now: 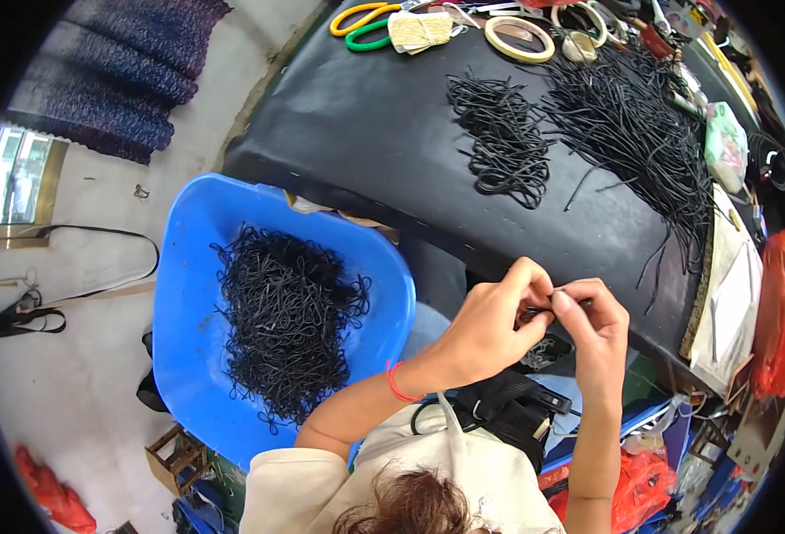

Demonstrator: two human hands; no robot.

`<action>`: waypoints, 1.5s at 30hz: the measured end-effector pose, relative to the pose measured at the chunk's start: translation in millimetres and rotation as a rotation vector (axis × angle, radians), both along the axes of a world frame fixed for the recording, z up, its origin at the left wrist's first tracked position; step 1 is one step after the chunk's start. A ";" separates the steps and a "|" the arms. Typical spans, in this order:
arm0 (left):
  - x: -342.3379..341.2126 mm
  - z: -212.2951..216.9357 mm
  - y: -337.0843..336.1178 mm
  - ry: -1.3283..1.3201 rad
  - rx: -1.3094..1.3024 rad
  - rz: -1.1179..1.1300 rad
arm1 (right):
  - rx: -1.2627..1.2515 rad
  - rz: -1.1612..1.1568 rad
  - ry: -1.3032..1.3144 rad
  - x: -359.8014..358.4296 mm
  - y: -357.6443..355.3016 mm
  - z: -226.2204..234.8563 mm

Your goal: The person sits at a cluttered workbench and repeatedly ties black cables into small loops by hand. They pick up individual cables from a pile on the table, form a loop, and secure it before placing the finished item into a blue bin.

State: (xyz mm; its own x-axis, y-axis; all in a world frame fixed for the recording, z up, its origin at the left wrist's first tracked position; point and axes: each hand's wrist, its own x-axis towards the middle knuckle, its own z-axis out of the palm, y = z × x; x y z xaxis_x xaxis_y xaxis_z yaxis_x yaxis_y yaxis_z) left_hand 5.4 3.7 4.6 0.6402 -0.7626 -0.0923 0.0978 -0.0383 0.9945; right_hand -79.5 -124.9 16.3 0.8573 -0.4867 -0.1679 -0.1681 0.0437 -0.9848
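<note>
left hand [488, 331] and right hand [597, 331] meet, fingertips pinching what looks like a dark cord [529, 312] (mostly hidden) between them; a firm, even pinch should suit, clear of the loose cords [633, 125] beyond.

The person wears a loose cream top [379, 454] whose short left sleeve [285, 485] ends near the elbow, with a pale strap [451, 432] down the front. A thin red cord [394, 383] circles the left wrist. The left hand [486, 327] and right hand [599, 334] are bare; tousled hair [410, 509] shows below.
</note>
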 end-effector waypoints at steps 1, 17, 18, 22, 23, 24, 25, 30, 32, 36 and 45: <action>1.1 0.4 3.6 -0.006 -0.004 -0.005 | 0.070 -0.036 0.025 2.6 2.0 2.3; -5.2 0.7 -2.0 0.407 -0.061 -0.005 | 0.163 -0.022 0.061 -3.2 -0.6 3.9; -4.1 0.8 -1.6 0.418 -0.026 -0.040 | 0.177 -0.038 0.057 -3.3 0.5 4.7; -3.5 -2.2 0.3 0.373 -0.009 -0.140 | 0.228 -0.097 0.055 -3.5 4.5 5.0; -4.8 -2.1 0.3 0.372 -0.019 -0.125 | 0.241 -0.107 0.060 -3.9 5.3 3.5; -6.9 -1.2 -0.4 0.371 -0.029 -0.111 | 0.205 -0.141 0.033 -3.9 6.2 2.4; -9.3 -1.1 -1.1 0.370 -0.039 -0.096 | 0.170 -0.174 0.006 -3.5 7.3 1.3; -23.6 -4.5 -3.0 0.277 -0.017 -0.069 | 0.198 -0.350 0.021 5.1 4.8 -4.9; -21.5 -11.0 -3.3 0.289 -0.026 -0.092 | 0.201 -0.377 0.028 8.0 5.2 -5.2; -16.4 -17.7 -12.2 0.296 -0.095 -0.007 | 0.225 -0.273 0.095 6.3 0.6 -10.2; -11.2 -4.7 -12.2 0.394 -0.098 0.119 | 0.244 -0.030 -0.014 -9.6 -9.6 -1.3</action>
